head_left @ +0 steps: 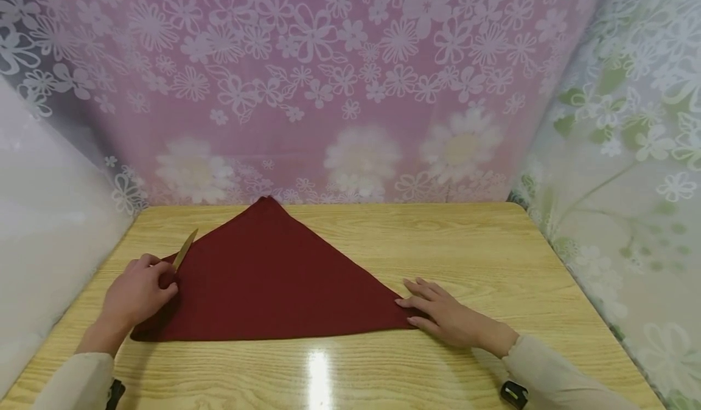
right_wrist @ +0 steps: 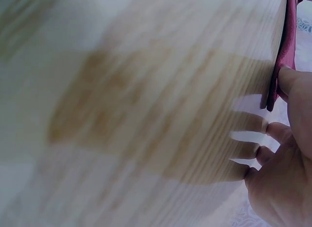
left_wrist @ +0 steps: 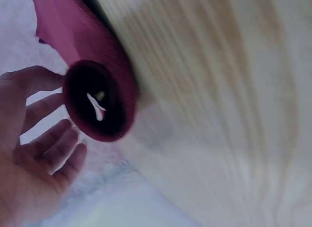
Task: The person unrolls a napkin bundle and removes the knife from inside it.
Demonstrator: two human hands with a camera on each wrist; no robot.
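Note:
A dark red cloth napkin (head_left: 274, 282) lies folded into a triangle, its peak toward the back of the table. Its left corner is turned over into a rounded fold (left_wrist: 129, 97), open at the near end, with a small shiny thing (left_wrist: 97, 110) inside. My left hand (head_left: 139, 288) holds this fold between thumb and fingers. Past those fingers sticks out the gold, pointed blade of a knife (head_left: 186, 249); its handle is hidden. At the right corner my right hand (head_left: 443, 316) rests with extended fingers, thumb on the cloth edge (right_wrist: 287, 51) and other fingertips on the table.
Everything lies on a wood-grain table (head_left: 350, 373). A pink flowered curtain (head_left: 350, 93) hangs along its back edge, with pale flowered sheeting (head_left: 630, 215) on the right and whitish sheeting (head_left: 49, 215) on the left.

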